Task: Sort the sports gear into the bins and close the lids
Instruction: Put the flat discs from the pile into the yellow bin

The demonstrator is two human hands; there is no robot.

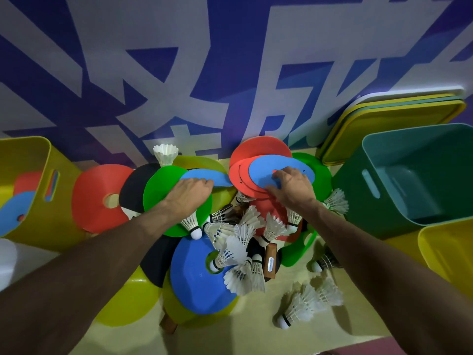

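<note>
- Looking down at a pale worktop [332,326] set against a wall with a blue and white pattern. It is heaped with flat coloured discs and white shuttlecocks [245,226].
- The left hand [190,193] reaches forward, knuckles up. Its fingers [207,183] curl over the near edge of the left blue disc [222,179] and grip it. That disc lies on top of a green disc [161,190].
- The right hand [290,185] is on the right blue disc [266,167]. Its bent fingers [277,175] are at the disc's centre hole and its thumb is at the near rim, holding it. This disc tops a stack of red discs [258,149].
- At far left, an open yellow bin [38,155] holds one blue disc and one red disc.
- At right, a teal bin [409,160] stands open. Another yellow bin [448,252] sits just in front of it.
- A stack of lids [384,119] leans against the wall behind the teal bin.
- A large blue disc [194,275] lies near the front, partly under the shuttlecocks.
</note>
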